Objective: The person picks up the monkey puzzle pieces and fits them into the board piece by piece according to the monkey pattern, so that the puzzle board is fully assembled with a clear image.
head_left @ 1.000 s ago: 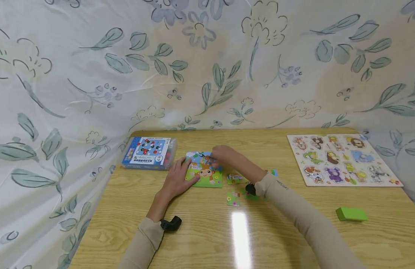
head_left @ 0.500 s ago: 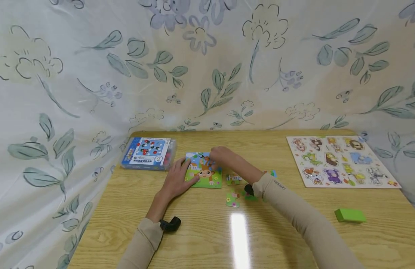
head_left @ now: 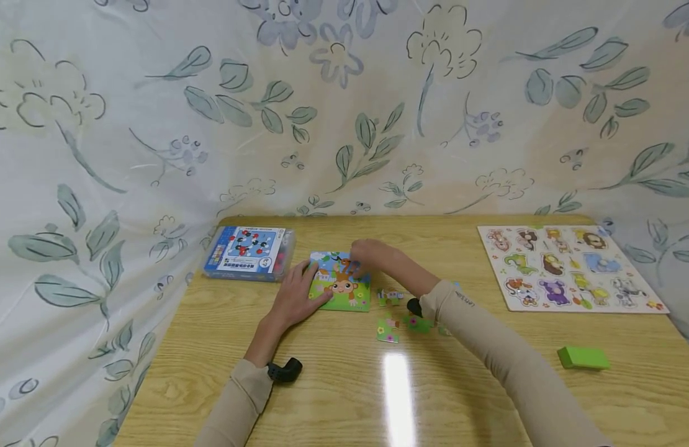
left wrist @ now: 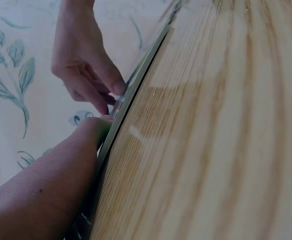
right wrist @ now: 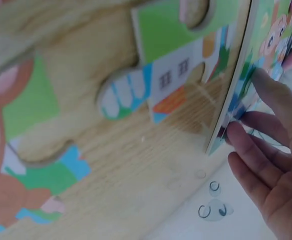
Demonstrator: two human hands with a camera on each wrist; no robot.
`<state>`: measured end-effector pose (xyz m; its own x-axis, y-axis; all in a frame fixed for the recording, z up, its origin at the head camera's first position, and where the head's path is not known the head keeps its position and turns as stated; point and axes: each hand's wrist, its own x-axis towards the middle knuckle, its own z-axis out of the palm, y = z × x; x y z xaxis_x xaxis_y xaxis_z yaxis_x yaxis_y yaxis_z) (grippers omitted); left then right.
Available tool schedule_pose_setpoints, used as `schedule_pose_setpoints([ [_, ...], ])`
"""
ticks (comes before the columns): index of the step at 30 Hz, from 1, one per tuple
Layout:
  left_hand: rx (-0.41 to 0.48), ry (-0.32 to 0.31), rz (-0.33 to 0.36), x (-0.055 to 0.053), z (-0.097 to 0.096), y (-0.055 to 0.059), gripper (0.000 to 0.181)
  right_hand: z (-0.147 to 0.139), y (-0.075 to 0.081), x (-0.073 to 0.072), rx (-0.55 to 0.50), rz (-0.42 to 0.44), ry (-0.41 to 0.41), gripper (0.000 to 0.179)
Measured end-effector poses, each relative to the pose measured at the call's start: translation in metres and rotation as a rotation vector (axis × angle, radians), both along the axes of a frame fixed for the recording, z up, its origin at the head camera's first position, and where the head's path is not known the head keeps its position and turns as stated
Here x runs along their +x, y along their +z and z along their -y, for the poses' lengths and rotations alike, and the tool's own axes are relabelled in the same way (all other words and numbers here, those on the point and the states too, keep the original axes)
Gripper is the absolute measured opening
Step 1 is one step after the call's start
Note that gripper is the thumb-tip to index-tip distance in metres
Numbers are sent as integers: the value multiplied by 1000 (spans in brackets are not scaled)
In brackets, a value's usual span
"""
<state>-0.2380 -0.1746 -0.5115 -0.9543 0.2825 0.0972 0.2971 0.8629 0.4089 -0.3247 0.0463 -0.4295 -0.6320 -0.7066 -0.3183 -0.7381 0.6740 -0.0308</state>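
Observation:
A square jigsaw puzzle (head_left: 344, 303) with a monkey picture lies on the wooden table in the head view. Along its left edge rests my left hand (head_left: 291, 297), fingers fairly straight, thumb over the lower left picture. At the upper right corner my right hand (head_left: 369, 256) has curled fingers. The right wrist view shows that right hand (right wrist: 278, 150) with its thumb on the puzzle face and fingertips at the edge, pinching what looks like a blue puzzle piece; most of it is hidden. Loose pieces lie right of the puzzle, including a house piece (right wrist: 171, 75).
Several loose pieces, among them a flower piece (head_left: 387, 330) and a green piece (head_left: 417, 323), lie near my right forearm. A clear box (head_left: 246, 253) stands at the back left. An animal peg board (head_left: 570, 267) and green block (head_left: 583, 357) are on the right.
My right hand makes small movements at the puzzle's upper right corner; its forearm shifts slightly, uncovering more of the green piece. My left hand stays on the left edge.

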Motion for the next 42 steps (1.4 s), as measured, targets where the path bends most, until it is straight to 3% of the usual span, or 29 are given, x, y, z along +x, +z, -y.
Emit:
schedule_pose_setpoints([
  [7,-5,-8,-25,0,-1,-2,82,-4,-6,-4,-27,41,-20,26],
  [14,-16,-2,4,0,1,-4,87,-3,-9,-2,-55,85,-70,26],
  [23,66,-74,90,2,18,-5,91,-5,-11,3,-84,94,-58,22],
  [30,85,-172,131,6,28,-5,92,-10,-12,8,-106,101,-42,18],
  [34,95,-189,129,7,31,-4,94,-14,-13,11,-144,110,-52,19],
  [38,107,-173,112,4,32,-2,93,-24,-12,14,-222,88,-37,33],
  [42,95,-169,128,3,32,-1,93,-43,-14,27,-346,174,-40,53],
])
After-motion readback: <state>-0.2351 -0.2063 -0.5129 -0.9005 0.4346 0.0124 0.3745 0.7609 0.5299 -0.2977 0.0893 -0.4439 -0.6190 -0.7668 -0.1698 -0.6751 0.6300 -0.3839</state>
